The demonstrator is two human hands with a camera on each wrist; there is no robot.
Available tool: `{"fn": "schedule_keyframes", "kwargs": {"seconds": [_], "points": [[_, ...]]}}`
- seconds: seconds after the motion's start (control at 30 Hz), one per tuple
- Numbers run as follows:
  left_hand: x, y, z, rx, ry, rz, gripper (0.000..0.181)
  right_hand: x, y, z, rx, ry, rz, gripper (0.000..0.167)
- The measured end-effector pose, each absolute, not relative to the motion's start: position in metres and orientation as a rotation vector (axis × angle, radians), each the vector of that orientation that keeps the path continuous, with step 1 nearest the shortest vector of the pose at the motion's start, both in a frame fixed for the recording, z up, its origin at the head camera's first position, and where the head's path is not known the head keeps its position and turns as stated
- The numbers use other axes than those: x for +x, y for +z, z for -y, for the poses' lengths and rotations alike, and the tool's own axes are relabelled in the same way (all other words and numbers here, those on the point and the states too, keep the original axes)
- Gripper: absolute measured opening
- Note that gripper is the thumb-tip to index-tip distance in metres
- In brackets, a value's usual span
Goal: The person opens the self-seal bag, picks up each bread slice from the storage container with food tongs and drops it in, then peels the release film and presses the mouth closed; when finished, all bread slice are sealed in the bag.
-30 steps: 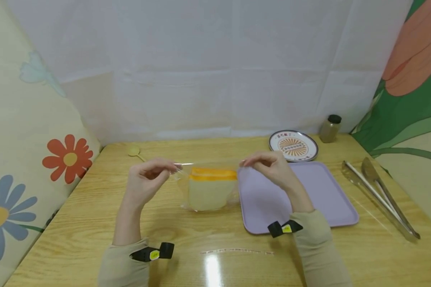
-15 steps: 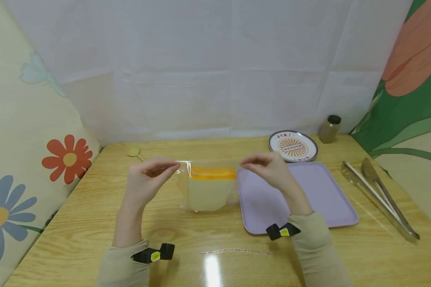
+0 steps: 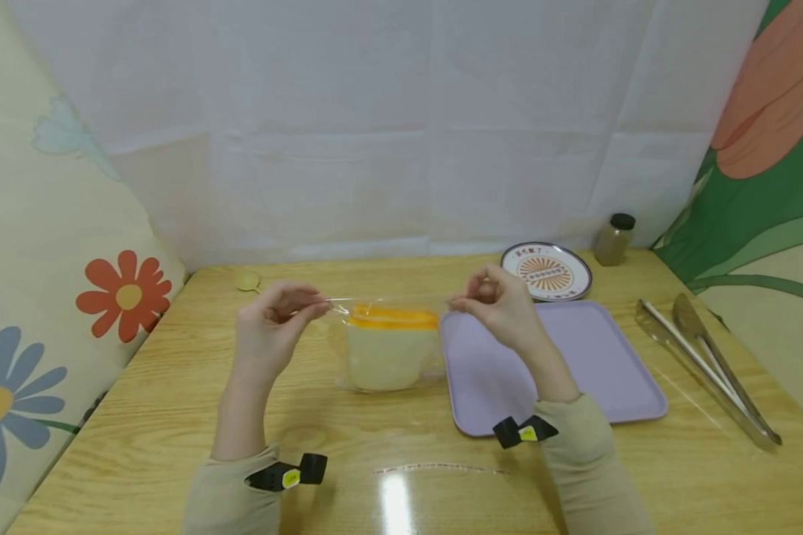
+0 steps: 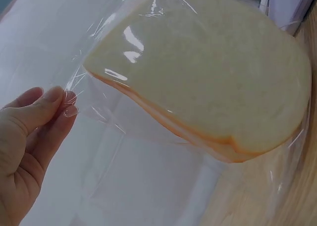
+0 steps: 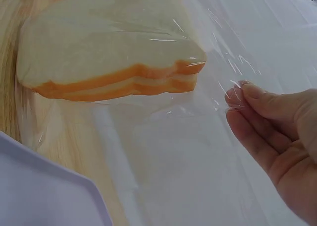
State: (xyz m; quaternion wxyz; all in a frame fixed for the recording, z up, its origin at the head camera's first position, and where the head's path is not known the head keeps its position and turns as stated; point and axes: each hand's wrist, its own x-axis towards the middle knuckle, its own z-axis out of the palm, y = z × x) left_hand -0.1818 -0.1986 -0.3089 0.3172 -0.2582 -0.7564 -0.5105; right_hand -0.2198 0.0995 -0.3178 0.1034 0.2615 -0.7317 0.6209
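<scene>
Between the two hands a clear plastic bag (image 3: 337,357) stands upright, its top edge stretched sideways. Inside it are slices of white bread (image 3: 388,360) with orange crust, stacked face to face; the right wrist view shows two crust edges on the bread (image 5: 114,42). My left hand (image 3: 274,323) pinches the bag's upper left corner between thumb and fingers, also plain on the left hand (image 4: 34,132) in the left wrist view. At the upper right corner my right hand (image 3: 502,308) pinches the film the same way, thumb against fingertips on the right hand (image 5: 277,122).
A lilac tray (image 3: 575,357) lies right of the bag, partly under the right forearm. Behind it is a printed plate (image 3: 546,271), with a black-lidded jar (image 3: 614,240) beside it. Metal tongs (image 3: 716,371) lie far right. A gold spoon (image 3: 247,281) is at back left, a thin strip (image 3: 442,467) in front.
The bag's top edge is lifted slightly and the bread faces tilt a little. The right hand's fingers have risen and curled more. Both hands stay at the bag's corners.
</scene>
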Motion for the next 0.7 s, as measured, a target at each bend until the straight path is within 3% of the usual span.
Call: {"fn": "schedule_keyframes", "kwargs": {"seconds": [0.27,0.57,0.7], "points": [[-0.1793,-0.3087,0.1972,-0.64,-1.452,2.022,0.02,-0.2239,-0.3255,-0.0995,0.863,1.763,2.27,0.027],[-0.1816,-0.3097,0.2024,-0.53,-1.63,2.214,0.04,-0.2237,-0.3251,-0.097,0.802,1.732,2.339,0.012],[-0.1827,-0.3129,0.2049,-0.514,-1.611,2.337,0.032,-0.2233,-0.3246,-0.0973,0.79,1.753,2.341,0.013]]}}
